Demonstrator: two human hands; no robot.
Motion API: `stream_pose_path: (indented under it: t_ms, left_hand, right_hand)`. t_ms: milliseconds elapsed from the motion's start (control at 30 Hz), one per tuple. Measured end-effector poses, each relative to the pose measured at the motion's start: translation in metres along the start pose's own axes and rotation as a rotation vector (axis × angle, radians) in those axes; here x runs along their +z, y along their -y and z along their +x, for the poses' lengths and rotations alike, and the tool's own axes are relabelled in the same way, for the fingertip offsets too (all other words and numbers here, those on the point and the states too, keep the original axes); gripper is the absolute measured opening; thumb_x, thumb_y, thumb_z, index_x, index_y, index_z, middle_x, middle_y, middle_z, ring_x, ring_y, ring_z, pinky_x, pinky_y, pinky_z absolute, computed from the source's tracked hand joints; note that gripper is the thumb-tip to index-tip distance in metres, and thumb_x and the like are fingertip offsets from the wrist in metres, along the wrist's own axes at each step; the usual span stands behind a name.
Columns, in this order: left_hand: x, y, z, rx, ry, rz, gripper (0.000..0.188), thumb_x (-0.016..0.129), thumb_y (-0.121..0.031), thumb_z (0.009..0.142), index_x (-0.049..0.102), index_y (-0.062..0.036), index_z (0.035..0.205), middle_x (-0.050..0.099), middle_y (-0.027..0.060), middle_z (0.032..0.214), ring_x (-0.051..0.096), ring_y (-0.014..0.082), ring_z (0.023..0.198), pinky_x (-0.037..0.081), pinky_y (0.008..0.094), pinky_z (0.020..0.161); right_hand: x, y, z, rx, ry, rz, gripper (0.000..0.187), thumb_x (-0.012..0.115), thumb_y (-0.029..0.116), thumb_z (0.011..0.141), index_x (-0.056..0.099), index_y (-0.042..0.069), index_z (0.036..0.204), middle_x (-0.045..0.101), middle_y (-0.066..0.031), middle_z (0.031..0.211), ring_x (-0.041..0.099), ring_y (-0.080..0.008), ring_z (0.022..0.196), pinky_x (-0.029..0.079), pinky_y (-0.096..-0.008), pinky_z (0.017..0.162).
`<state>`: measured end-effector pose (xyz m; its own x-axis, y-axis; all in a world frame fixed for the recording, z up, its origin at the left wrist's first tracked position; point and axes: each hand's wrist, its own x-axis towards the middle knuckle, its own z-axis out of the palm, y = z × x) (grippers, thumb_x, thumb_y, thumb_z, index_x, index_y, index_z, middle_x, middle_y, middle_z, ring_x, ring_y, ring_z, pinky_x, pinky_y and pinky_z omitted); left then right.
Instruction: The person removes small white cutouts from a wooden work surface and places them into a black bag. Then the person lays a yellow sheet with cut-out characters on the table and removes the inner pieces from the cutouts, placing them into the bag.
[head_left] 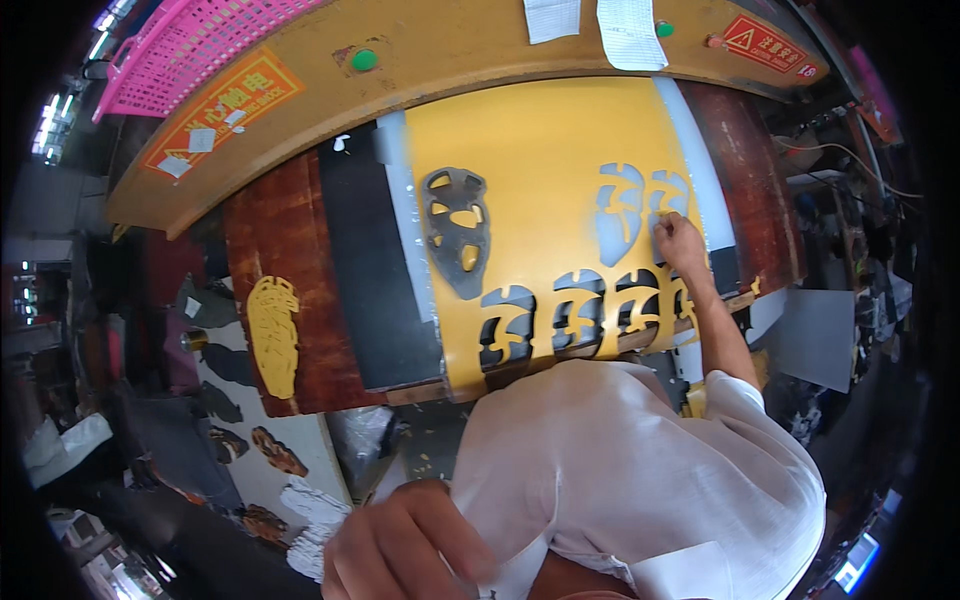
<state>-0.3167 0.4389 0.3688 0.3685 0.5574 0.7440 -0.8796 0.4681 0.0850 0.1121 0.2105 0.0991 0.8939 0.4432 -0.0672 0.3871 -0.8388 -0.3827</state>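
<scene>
A yellow sheet [540,140] lies over the work surface, with several sandal-shaped openings cut through it along the near edge. At its right side my right hand [678,242] rests with the fingers bent and pinched together over a cutout [667,190]; whatever is between the fingertips is hidden. Beside it on the left is another pale cutout [620,212]. On the sheet's left part lies a dark grey sandal-shaped form [458,235] with several holes. My left hand [405,545] is raised close at the bottom, fingers curled, away from the sheet; its inside is hidden.
Yellow cut pieces [274,335] are stacked on the red-brown board [305,250] at left. A yellow-brown machine beam [420,75] spans the far side, with green buttons, warning stickers and hanging papers. A pink basket [190,45] sits at far left. Scraps lie on a lower surface, lower left.
</scene>
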Motion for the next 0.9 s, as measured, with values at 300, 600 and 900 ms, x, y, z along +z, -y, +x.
stream_pose_path:
  t_ms: [300, 600, 900]
  left_hand:
    - [0.035, 0.036, 0.025, -0.112, -0.058, 0.398, 0.025, 0.068, -0.031, 0.102, 0.077, -0.0082, 0.100, 0.070, 0.0041, 0.111, 0.070, 0.0206, 0.101, 0.060, 0.0428, 0.080]
    - [0.021, -0.024, -0.020, -0.221, -0.024, 0.564, 0.027, 0.063, -0.031, 0.104, 0.071, -0.0055, 0.098, 0.070, 0.0154, 0.105, 0.070, 0.0311, 0.087, 0.059, 0.0496, 0.072]
    - [-0.184, -0.008, -0.193, -0.769, -0.281, 2.024, 0.017, 0.062, -0.014, 0.101, 0.067, 0.0004, 0.093, 0.066, 0.0185, 0.088, 0.064, 0.0387, 0.082, 0.052, 0.0478, 0.076]
  right_hand:
    - [0.054, 0.230, -0.018, -0.576, 0.212, 0.487, 0.032, 0.070, 0.023, 0.097, 0.073, 0.007, 0.124, 0.071, -0.0176, 0.114, 0.070, -0.0348, 0.106, 0.056, -0.0420, 0.095]
    - [0.075, 0.302, -0.018, -0.454, 0.382, 0.174, 0.032, 0.075, 0.021, 0.093, 0.071, 0.008, 0.122, 0.069, -0.0183, 0.116, 0.070, -0.0372, 0.104, 0.055, -0.0449, 0.093]
    - [0.028, 0.138, -0.009, -0.114, 0.269, 0.478, 0.033, 0.062, 0.018, 0.097, 0.073, 0.004, 0.125, 0.076, -0.0179, 0.105, 0.072, -0.0247, 0.093, 0.057, -0.0361, 0.085]
